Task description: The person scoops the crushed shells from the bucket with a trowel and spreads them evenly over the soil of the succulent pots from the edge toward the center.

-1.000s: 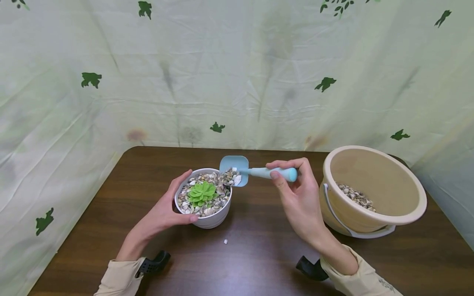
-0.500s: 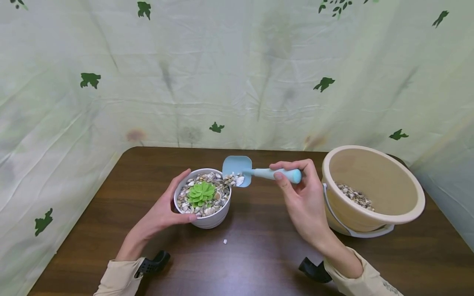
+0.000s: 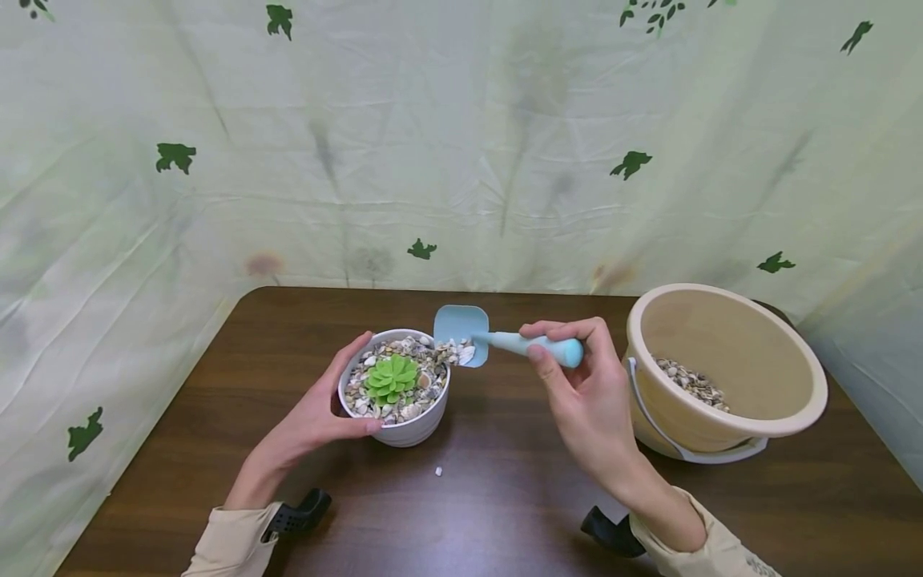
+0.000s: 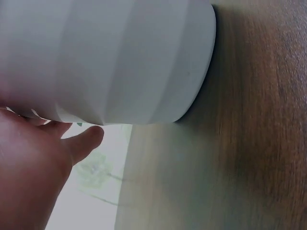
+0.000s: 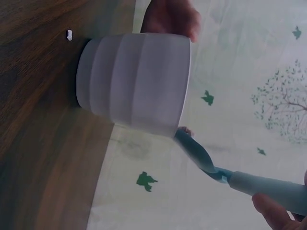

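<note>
My left hand (image 3: 306, 421) holds a white ribbed flowerpot (image 3: 413, 433) from its left side, thumb at the near rim and fingers toward the far rim. A green succulent (image 3: 392, 378) sits among small mixed pebbles (image 3: 407, 411) in the pot. My right hand (image 3: 594, 401) grips the handle of a light-blue hand trowel (image 3: 461, 322). Its blade reaches the pot's right rim, bearing a small heap of pebbles that spills toward the inside. In the right wrist view the trowel (image 5: 196, 151) slants up to the pot's rim. Most left fingers are hidden behind the pot.
To the right stands a beige bucket (image 3: 649, 417) with a lowered grey handle (image 3: 721, 457) and pebbles at its bottom. One white pebble (image 3: 438, 471) lies on the dark wooden table (image 3: 497, 513). A patterned curtain (image 3: 461, 160) hangs behind.
The trowel has shifted slightly right, and its handle end has dropped a little. Fewer pebbles lie on the blade after some slid into the pot. The left hand keeps its hold.
</note>
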The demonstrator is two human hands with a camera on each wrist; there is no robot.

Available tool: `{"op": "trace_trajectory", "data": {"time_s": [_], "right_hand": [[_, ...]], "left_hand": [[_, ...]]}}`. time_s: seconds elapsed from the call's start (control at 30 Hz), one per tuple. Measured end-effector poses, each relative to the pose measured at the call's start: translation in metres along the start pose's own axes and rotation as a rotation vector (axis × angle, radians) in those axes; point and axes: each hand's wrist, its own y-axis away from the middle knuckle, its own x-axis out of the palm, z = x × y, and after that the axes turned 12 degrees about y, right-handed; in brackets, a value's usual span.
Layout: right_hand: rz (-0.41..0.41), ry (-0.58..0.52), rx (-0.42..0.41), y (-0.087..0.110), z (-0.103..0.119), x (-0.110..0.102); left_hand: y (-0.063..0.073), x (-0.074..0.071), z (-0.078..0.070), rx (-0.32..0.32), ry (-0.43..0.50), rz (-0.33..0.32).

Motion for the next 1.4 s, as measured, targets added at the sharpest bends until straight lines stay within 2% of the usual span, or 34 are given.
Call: {"op": "trace_trajectory", "data": {"time_s": [0.3, 0.8, 1.13, 1.4], "right_hand": [[0.0, 0.009, -0.021, -0.001, -0.002, 0.002], [-0.008, -0.011, -0.055, 0.0, -0.012, 0.01], [-0.01, -0.011, -0.074, 0.0, -0.012, 0.01], [-0.024, -0.034, -0.061, -0.001, -0.014, 0.01]], "left_hand": [[-0.001, 0.001, 0.001, -0.023, 0.024, 0.001], [0.001, -0.001, 0.002, 0.008, 0.041, 0.018], [0.0, 0.001, 0.002, 0.016, -0.008, -0.02], [0.0, 0.002, 0.001, 0.008, -0.03, -0.014]]}}
